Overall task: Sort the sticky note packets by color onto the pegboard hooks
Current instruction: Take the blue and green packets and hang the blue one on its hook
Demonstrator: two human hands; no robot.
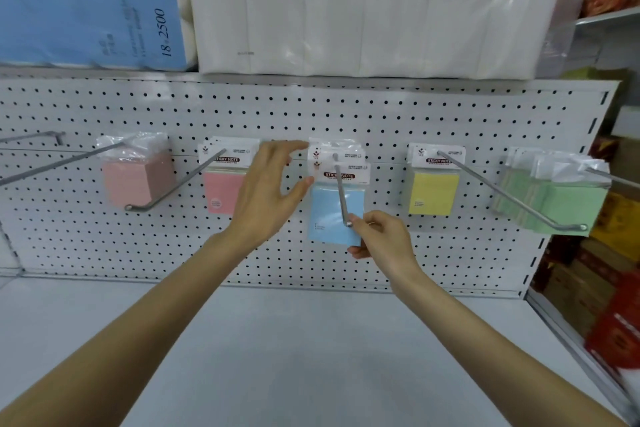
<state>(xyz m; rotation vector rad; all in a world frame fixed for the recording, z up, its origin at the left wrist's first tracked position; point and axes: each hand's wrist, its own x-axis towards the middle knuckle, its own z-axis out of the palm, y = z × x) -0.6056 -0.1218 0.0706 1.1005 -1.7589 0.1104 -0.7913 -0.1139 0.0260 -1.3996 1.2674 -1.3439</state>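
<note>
While the right hand (381,239) pinches the blue packet (329,213), left hand (266,191) splays.

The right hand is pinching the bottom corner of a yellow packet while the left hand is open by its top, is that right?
No: the packet the right hand pinches is blue, not yellow, as the head view shows. The left hand is indeed open by its top.
</note>
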